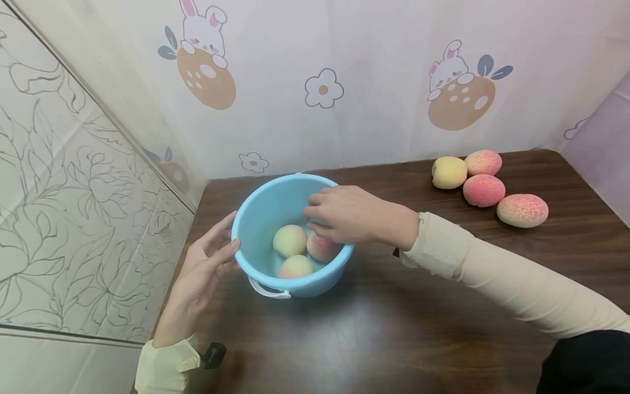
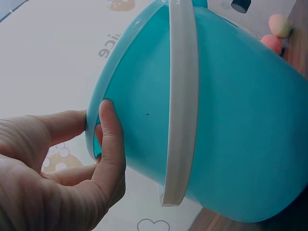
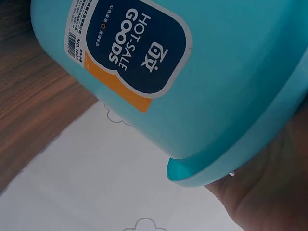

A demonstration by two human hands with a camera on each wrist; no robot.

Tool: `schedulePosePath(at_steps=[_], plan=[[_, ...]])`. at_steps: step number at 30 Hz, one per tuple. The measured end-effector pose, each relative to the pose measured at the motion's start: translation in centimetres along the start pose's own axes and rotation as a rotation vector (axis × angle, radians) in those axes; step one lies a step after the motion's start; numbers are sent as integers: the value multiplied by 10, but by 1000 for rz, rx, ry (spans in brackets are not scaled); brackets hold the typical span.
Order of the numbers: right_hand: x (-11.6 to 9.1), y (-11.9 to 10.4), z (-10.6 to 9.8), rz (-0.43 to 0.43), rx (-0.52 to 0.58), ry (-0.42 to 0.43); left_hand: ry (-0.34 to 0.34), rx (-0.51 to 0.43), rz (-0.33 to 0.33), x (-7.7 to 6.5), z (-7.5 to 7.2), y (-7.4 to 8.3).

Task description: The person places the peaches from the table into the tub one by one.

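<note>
A light blue bucket (image 1: 266,210) stands on the dark wooden table (image 1: 394,328) and holds three peaches: a pale one (image 1: 290,239), a pink one (image 1: 322,247) and a third (image 1: 296,266) at the front. My left hand (image 1: 219,241) lies against the bucket's left side, fingers straight, thumb on the rim. In the left wrist view the thumb (image 2: 110,139) presses the bucket (image 2: 231,120) beside its white handle (image 2: 183,96). My right hand (image 1: 344,213) reaches over the far rim with fingers bent down above the pink peach; a grip cannot be made out. The right palm (image 3: 269,192) shows below the bucket's rim (image 3: 231,72).
Several more peaches lie at the table's far right, among them a yellow one (image 1: 449,172) and a pink one (image 1: 522,210). Papered walls with rabbit prints close in the back and left. A dark label (image 3: 130,43) is stuck on the bucket's side.
</note>
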State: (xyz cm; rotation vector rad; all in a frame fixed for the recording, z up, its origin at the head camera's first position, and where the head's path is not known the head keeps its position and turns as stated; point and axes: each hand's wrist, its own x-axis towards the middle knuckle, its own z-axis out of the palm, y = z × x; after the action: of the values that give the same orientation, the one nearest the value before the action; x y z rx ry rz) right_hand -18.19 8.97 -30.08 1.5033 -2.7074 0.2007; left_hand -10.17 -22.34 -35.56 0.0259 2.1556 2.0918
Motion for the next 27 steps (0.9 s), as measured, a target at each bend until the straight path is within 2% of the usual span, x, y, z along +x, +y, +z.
schedulePosePath(at_steps=[16,27], plan=[[-4,5,-2,-42,-51,186,1,-7,-3,1,0,-1],[-9,14,-5,-65,-75,364,1,0,-3,1,3,-2]])
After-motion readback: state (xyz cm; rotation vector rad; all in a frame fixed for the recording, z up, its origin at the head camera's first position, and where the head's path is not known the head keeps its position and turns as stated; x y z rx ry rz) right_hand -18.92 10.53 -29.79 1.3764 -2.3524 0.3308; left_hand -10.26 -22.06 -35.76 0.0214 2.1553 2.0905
